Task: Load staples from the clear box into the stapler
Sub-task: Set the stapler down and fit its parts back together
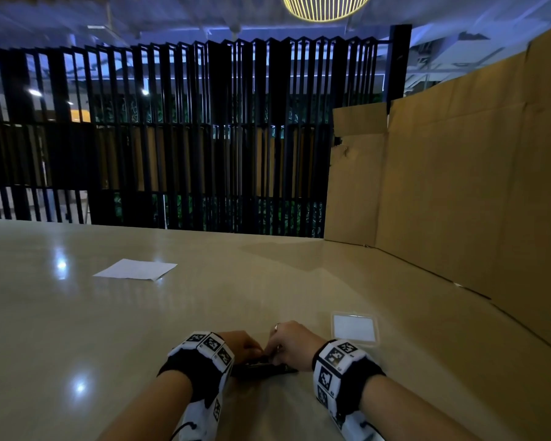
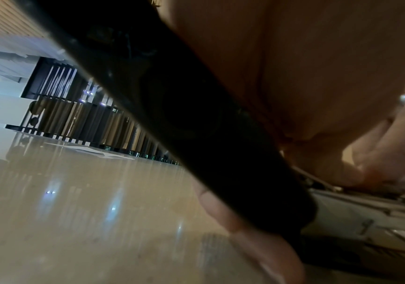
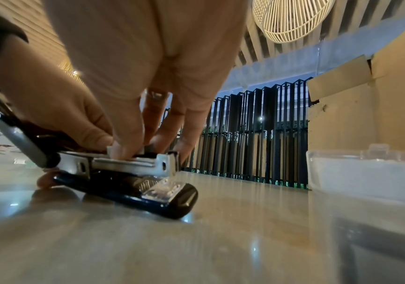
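Observation:
The black stapler (image 1: 261,368) lies on the table at the near edge, between my hands. Its lid (image 2: 172,115) is swung up and back, and my left hand (image 1: 250,351) grips that lid, fingers (image 2: 233,221) wrapped behind it. The metal magazine (image 3: 128,164) lies bare above the black base (image 3: 133,194). My right hand (image 3: 128,151) reaches down onto the magazine and pinches a small pale strip of staples (image 3: 110,149) at its top. The clear box (image 1: 355,327) stands just right of my right hand (image 1: 272,353), its contents hard to make out.
A white sheet of paper (image 1: 136,269) lies on the beige table (image 1: 77,313) at the far left. A cardboard wall (image 1: 458,186) stands along the right side. Dark slatted railings (image 1: 172,138) run behind the table's far edge.

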Tool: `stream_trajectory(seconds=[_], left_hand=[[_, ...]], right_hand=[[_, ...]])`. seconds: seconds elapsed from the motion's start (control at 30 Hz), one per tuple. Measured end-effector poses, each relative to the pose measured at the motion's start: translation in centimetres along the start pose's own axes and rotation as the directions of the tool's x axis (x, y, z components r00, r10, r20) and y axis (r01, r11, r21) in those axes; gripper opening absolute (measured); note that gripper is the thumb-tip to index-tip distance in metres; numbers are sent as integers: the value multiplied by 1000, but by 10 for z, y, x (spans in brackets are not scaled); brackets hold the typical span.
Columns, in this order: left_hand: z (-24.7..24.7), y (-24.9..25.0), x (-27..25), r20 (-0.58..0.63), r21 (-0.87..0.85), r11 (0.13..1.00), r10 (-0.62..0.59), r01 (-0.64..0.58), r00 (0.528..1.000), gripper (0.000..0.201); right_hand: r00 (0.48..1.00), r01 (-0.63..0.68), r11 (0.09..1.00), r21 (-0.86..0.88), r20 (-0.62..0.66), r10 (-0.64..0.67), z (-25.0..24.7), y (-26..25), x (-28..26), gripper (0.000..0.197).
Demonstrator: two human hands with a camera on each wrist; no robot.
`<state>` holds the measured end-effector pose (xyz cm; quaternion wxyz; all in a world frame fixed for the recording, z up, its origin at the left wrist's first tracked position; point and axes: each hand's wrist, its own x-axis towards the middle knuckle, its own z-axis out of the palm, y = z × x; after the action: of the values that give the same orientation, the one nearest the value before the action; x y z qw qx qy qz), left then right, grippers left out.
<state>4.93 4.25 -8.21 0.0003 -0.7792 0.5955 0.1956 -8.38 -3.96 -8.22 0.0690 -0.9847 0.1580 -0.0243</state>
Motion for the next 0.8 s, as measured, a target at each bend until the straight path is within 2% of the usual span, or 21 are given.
stream_trajectory(seconds=[0.63, 0.8], left_hand=[[-1, -4, 2, 31, 5, 1000, -6, 6, 1000, 38], [-2, -5, 1, 30, 5, 1000, 11, -11, 999, 39]], right_hand=[[998, -15, 999, 36, 61, 13, -3, -3, 7, 31], [999, 13, 1000, 24, 36, -14, -1, 0, 5, 32]])
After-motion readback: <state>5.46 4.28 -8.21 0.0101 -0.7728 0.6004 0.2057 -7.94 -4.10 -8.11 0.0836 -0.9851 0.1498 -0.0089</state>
